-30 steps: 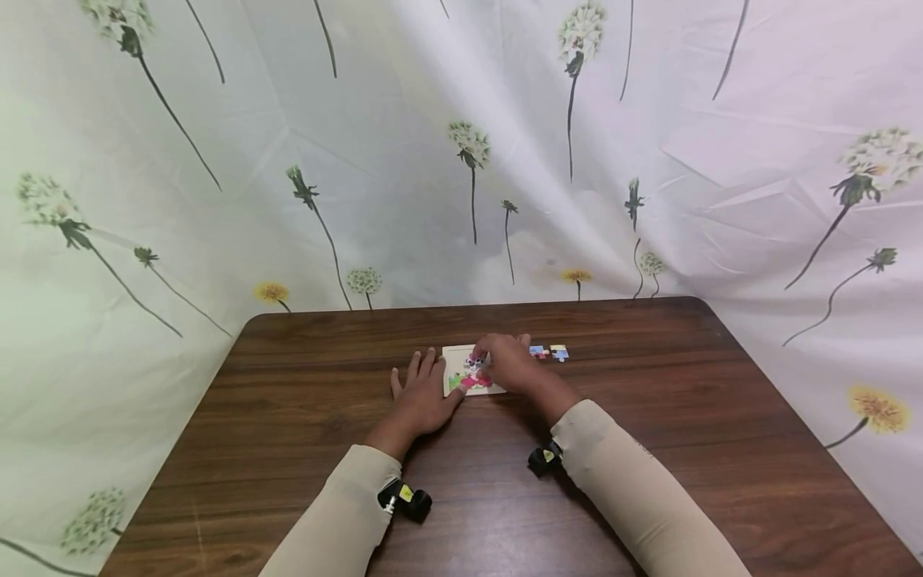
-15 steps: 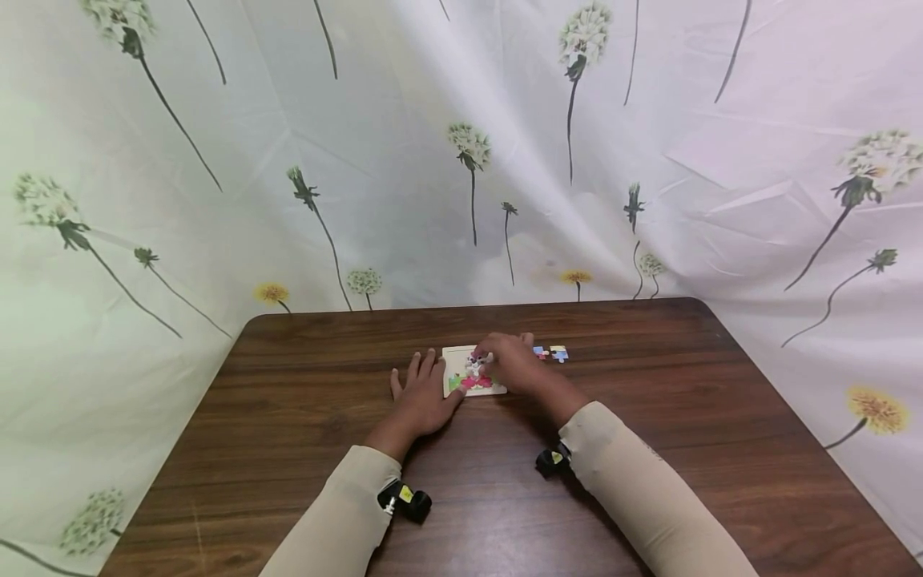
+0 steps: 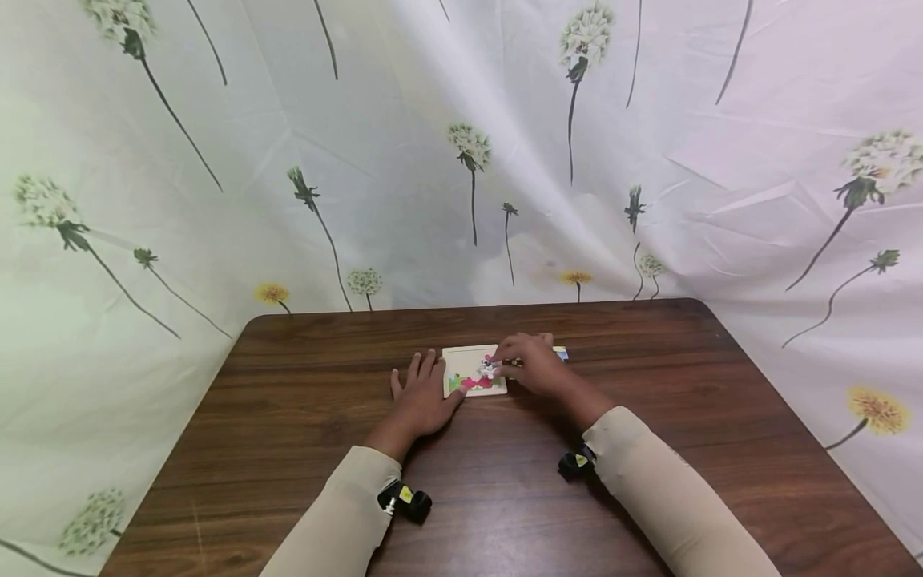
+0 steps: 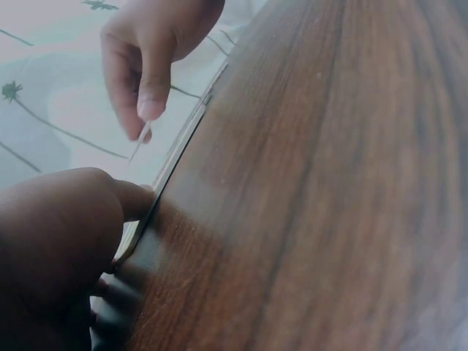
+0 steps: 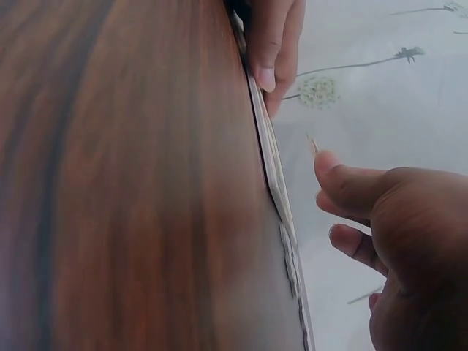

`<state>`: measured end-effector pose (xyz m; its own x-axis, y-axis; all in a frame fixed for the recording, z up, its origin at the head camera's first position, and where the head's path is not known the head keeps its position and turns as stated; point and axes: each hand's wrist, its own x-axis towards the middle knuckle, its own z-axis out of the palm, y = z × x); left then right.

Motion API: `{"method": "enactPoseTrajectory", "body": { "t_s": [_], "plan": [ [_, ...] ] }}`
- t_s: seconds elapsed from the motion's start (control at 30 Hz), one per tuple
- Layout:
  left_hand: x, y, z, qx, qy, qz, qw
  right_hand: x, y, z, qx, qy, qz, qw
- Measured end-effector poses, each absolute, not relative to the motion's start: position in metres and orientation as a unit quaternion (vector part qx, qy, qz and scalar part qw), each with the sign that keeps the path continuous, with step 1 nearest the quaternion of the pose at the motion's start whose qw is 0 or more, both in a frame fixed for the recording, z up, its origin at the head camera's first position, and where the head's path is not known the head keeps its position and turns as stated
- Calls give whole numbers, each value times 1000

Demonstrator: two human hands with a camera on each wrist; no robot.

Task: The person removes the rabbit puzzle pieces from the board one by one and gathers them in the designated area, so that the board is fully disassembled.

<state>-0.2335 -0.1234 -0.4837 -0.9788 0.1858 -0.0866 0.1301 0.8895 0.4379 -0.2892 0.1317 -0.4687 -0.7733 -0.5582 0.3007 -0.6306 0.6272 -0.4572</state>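
Tabletop (image 3: 288,417) stretches left of the left hand (image 3: 421,397), fingers spread, thumb on the near edge of the puzzle board (image 3: 461,357). Above it, the right hand (image 3: 537,365) pinches what looks like a puzzle piece (image 3: 486,369). Rightward, a loose piece (image 3: 561,353) lies partly hidden.

Floral backdrop (image 3: 404,168) (creased), brown table (image 3: 497,497)

Passage: over the table (image 3: 490,505), between the sleeved forearms (image 3: 663,485) and outside each. Obstructions: left hand (image 3: 421,399) at left edge of puzzle board (image 3: 461,358); right hand (image 3: 537,365) with raised puzzle piece (image 3: 486,369), at right edge; hanging cloth (image 3: 404,200) behind.
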Motion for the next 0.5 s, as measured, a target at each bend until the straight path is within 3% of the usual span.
{"method": "enactPoseTrajectory", "body": {
  "t_s": [0.5],
  "plan": [
    [-233,-124,-486,83,968,229,56,-284,166,-473,326,-892,301,90]
  ]
}}
